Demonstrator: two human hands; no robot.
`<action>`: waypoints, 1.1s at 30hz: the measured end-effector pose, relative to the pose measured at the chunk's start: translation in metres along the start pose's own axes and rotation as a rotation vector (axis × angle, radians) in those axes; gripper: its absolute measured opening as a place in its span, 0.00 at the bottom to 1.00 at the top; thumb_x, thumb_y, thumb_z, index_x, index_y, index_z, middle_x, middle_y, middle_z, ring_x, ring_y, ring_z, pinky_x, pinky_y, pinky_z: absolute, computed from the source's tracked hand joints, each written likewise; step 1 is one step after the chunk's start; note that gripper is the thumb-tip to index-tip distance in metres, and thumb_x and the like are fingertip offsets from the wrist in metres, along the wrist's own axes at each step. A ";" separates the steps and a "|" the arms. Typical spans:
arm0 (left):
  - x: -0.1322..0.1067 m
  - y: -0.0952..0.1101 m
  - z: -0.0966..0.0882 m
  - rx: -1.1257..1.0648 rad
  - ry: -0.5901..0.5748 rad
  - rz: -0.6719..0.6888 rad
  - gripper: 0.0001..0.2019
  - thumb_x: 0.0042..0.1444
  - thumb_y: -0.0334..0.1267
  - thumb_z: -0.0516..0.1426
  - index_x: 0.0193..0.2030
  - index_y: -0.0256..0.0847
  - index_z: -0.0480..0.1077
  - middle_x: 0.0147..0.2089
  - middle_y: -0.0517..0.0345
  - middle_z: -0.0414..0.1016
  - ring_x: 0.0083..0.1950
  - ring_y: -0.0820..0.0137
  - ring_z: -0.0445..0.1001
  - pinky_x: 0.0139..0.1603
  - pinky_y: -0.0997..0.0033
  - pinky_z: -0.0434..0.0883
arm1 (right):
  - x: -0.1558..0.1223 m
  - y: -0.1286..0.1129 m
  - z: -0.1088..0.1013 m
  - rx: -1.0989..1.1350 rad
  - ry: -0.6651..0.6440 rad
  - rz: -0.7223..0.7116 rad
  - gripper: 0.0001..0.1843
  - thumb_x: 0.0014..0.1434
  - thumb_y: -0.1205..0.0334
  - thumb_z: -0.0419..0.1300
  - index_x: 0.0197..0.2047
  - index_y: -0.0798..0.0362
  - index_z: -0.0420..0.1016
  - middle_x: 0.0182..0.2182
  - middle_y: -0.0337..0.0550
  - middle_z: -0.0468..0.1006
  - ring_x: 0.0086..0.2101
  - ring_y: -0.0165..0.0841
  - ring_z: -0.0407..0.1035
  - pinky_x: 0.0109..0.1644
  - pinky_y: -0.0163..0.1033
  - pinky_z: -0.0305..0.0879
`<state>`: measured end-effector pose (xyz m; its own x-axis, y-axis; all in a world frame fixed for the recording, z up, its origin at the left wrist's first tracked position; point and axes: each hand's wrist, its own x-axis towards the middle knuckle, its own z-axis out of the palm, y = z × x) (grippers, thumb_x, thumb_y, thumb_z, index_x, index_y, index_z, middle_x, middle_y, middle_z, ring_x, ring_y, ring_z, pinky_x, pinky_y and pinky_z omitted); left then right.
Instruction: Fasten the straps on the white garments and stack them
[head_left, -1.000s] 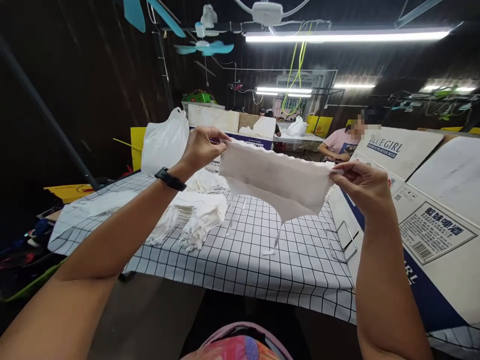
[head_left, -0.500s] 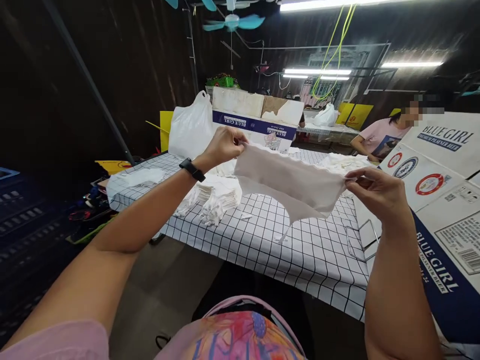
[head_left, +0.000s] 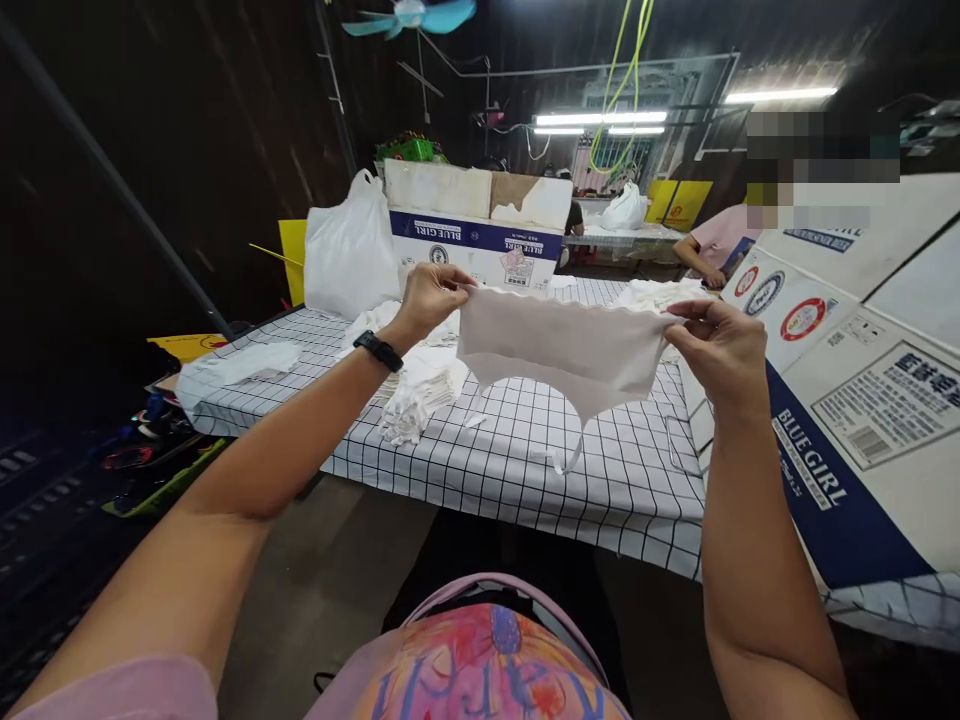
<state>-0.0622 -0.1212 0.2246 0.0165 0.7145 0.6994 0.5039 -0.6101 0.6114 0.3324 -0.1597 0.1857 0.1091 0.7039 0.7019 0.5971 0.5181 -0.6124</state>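
Stretched between my two hands is a white undergarment [head_left: 555, 335], with a wavy upper edge and a curved cut-out below. From its lower point a thin strap [head_left: 574, 450] hangs down over the table. My left hand [head_left: 435, 300], with a black band at the wrist, pinches the upper left corner. At the opposite corner, my right hand [head_left: 716, 345] grips the edge between thumb and fingers. Beneath and left of the undergarment, a stack of folded white garments [head_left: 424, 395] lies on the checked tablecloth [head_left: 495, 480].
A white plastic bag [head_left: 349, 250] and a BLUE GIRL carton [head_left: 465, 205] stand at the back. Another large carton [head_left: 855, 330] leans at the right, beside a metal wire frame [head_left: 682, 445]. More white cloth [head_left: 255, 362] lies at the left corner. A person in pink [head_left: 716, 240] sits beyond.
The undergarment now hangs more squarely and level between my hands, its cut-out showing more fully. My view has turned slightly right and down. Both hands keep their hold.
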 end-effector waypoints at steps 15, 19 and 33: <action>-0.011 -0.005 0.001 -0.016 0.052 -0.047 0.14 0.44 0.24 0.58 0.38 0.35 0.80 0.32 0.61 0.76 0.32 0.75 0.70 0.35 0.72 0.68 | -0.011 -0.023 -0.004 -0.004 -0.104 0.058 0.17 0.50 0.69 0.60 0.42 0.54 0.84 0.25 0.38 0.78 0.23 0.27 0.66 0.28 0.35 0.60; -0.018 -0.005 0.001 -0.120 0.000 -0.102 0.11 0.42 0.24 0.58 0.32 0.37 0.79 0.29 0.61 0.75 0.31 0.74 0.70 0.32 0.73 0.66 | -0.020 -0.027 -0.005 0.053 -0.138 0.094 0.16 0.47 0.70 0.61 0.41 0.54 0.83 0.28 0.39 0.80 0.23 0.27 0.67 0.25 0.34 0.58; -0.074 0.007 -0.020 -0.429 -0.064 -0.473 0.10 0.40 0.25 0.64 0.32 0.39 0.78 0.27 0.61 0.74 0.28 0.74 0.68 0.30 0.72 0.63 | -0.065 -0.057 -0.032 0.460 -0.213 0.333 0.09 0.49 0.68 0.72 0.36 0.51 0.82 0.36 0.42 0.84 0.33 0.29 0.75 0.33 0.32 0.70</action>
<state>-0.0768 -0.1854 0.1846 -0.0649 0.9508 0.3029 0.0791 -0.2977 0.9514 0.3162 -0.2503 0.1867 0.0414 0.9214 0.3863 0.1479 0.3768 -0.9144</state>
